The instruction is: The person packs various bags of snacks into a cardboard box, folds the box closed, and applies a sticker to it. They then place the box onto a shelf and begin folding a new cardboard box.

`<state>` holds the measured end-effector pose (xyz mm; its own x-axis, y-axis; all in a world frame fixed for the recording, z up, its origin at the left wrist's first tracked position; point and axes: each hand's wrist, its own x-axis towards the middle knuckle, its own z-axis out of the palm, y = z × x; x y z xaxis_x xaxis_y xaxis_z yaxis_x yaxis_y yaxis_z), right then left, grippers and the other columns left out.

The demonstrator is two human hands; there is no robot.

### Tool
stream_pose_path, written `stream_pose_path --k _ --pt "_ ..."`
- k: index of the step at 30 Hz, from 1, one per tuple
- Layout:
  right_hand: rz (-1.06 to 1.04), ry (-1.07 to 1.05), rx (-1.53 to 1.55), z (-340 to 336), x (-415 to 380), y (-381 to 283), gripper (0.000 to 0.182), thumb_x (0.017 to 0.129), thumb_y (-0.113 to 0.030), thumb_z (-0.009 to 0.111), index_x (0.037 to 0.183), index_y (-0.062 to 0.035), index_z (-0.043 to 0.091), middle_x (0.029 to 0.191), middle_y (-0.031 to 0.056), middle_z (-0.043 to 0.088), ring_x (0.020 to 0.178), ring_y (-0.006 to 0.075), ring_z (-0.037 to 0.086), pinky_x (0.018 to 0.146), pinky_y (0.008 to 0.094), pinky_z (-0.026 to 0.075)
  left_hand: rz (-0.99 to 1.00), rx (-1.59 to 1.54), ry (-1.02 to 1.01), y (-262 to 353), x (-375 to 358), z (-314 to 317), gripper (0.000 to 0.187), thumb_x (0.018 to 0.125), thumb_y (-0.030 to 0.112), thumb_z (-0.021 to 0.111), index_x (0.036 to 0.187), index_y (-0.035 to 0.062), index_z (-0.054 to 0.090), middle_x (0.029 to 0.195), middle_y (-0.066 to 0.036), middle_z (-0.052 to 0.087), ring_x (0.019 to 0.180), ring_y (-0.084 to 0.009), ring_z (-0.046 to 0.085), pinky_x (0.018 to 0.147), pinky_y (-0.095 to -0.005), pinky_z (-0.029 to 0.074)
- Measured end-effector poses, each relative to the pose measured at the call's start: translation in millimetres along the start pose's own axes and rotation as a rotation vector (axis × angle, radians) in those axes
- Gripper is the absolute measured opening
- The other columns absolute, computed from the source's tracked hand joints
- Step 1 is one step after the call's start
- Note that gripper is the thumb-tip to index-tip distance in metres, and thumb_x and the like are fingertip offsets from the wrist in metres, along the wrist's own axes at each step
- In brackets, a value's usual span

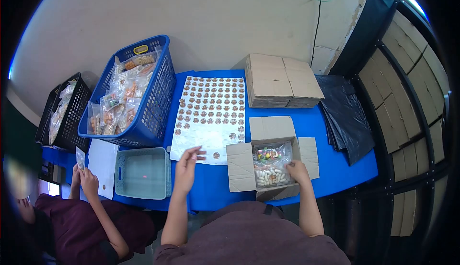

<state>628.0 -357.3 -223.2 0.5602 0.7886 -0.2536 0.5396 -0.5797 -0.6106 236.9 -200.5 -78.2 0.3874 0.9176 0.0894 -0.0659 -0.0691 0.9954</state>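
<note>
My left hand (188, 167) is over the lower edge of a white sheet (201, 143) bearing rows of round stickers, its fingers apart and holding nothing. At the right side of an open cardboard box (241, 167), my right hand (298, 171) reaches over the rim, fingers bent at the edge of a clear bag. Inside the box lie a bag of colourful pieces (268, 154) and a bag of white pieces (268, 176). Whether the right fingertips grip the bag is too small to tell.
A blue basket (155, 107) full of bags stands left, with an empty pale green tray (143, 174) below it. Flattened cardboard (285, 80) and black plastic bags (347, 116) lie behind and right. At far left, a co-worker's hands (86, 181) hold a small bag.
</note>
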Motion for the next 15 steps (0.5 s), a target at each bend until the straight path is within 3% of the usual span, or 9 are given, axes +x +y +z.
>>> stream_pose_path --k 2,5,7,8,9,11,12,13,15 --pt "-0.001 -0.125 -0.090 -10.9 -13.2 -13.4 0.045 0.083 -0.029 0.069 0.111 0.0044 0.059 0.086 0.0217 0.067 0.064 0.0278 0.067 0.063 0.0360 0.052 0.129 0.076 0.108 19.7 12.3 -13.2 0.026 0.099 0.011 0.042 0.115 -0.0027 0.058 0.104 -0.013 0.064 0.091 -0.0176 0.061 0.085 -0.0301 0.048" --pt "-0.162 -0.069 -0.257 -13.5 -23.6 -18.1 0.049 0.082 -0.028 0.068 0.121 -0.0003 0.056 0.085 0.0238 0.066 0.076 0.0367 0.066 0.073 0.0371 0.052 0.417 0.335 0.337 66.6 37.1 -52.2 0.023 0.098 0.008 0.043 0.103 -0.0029 0.062 0.098 -0.012 0.064 0.084 -0.0159 0.061 0.081 -0.0287 0.049" --pt "-0.193 0.042 -0.166 -13.5 -23.8 -19.2 0.059 0.083 -0.026 0.067 0.135 -0.0074 0.048 0.082 0.0252 0.065 0.083 0.0426 0.063 0.077 0.0384 0.050 0.609 0.267 0.550 104.1 57.1 -83.2 0.024 0.097 0.007 0.040 0.097 -0.0019 0.062 0.094 -0.011 0.065 0.081 -0.0141 0.060 0.079 -0.0277 0.049" --pt "-0.093 -0.035 -0.133 -27.7 -31.6 -42.7 0.063 0.086 -0.022 0.063 0.144 -0.0126 0.038 0.079 0.0232 0.065 0.077 0.0363 0.065 0.073 0.0377 0.050 0.694 0.212 0.603 125.4 67.6 -96.6 0.025 0.097 0.007 0.038 0.096 -0.0016 0.062 0.093 -0.011 0.065 0.079 -0.0136 0.060 0.078 -0.0270 0.049" --pt "-0.118 -0.034 -0.142 -33.0 -31.7 -51.9 0.063 0.086 -0.022 0.063 0.144 -0.0126 0.038 0.079 0.0232 0.065 0.077 0.0363 0.065 0.073 0.0377 0.050 0.780 0.157 0.655 145.6 79.9 -109.7 0.027 0.097 0.008 0.037 0.095 -0.0013 0.062 0.091 -0.011 0.065 0.078 -0.0131 0.059 0.077 -0.0263 0.048" --pt "-0.087 0.139 -0.013 -35.6 -32.8 -56.2 0.058 0.090 -0.018 0.059 0.144 -0.0147 0.038 0.073 0.0197 0.063 0.070 0.0274 0.064 0.068 0.0362 0.049 0.865 0.181 0.672 177.6 110.7 -135.2 0.028 0.097 0.010 0.037 0.095 -0.0004 0.063 0.089 -0.010 0.065 0.078 -0.0130 0.059 0.075 -0.0255 0.048" --pt "-0.144 0.234 0.075 -34.3 -32.0 -55.5 0.054 0.093 -0.014 0.055 0.144 -0.0134 0.038 0.071 0.0156 0.062 0.064 0.0201 0.060 0.064 0.0343 0.048 0.826 0.255 0.683 187.9 128.4 -145.4 0.027 0.096 0.011 0.038 0.095 -0.0002 0.063 0.087 -0.008 0.065 0.078 -0.0114 0.059 0.075 -0.0249 0.048" --pt "-0.160 0.229 0.072 -33.8 -30.0 -55.0 0.054 0.093 -0.014 0.055 0.144 -0.0134 0.038 0.071 0.0156 0.062 0.064 0.0201 0.060 0.064 0.0343 0.048 0.783 0.329 0.690 195.1 146.1 -155.3 0.027 0.096 0.011 0.039 0.095 0.0001 0.064 0.086 -0.007 0.065 0.078 -0.0098 0.059 0.074 -0.0242 0.048" --pt "-0.203 0.350 0.136 -31.6 -25.0 -54.2 0.053 0.094 -0.013 0.054 0.144 -0.0108 0.038 0.074 0.0140 0.062 0.066 0.0204 0.060 0.065 0.0341 0.048 0.598 0.586 0.739 185.0 187.3 -179.8 0.025 0.094 0.015 0.044 0.098 0.0000 0.064 0.087 -0.011 0.068 0.079 -0.0189 0.063 0.074 -0.0298 0.049"
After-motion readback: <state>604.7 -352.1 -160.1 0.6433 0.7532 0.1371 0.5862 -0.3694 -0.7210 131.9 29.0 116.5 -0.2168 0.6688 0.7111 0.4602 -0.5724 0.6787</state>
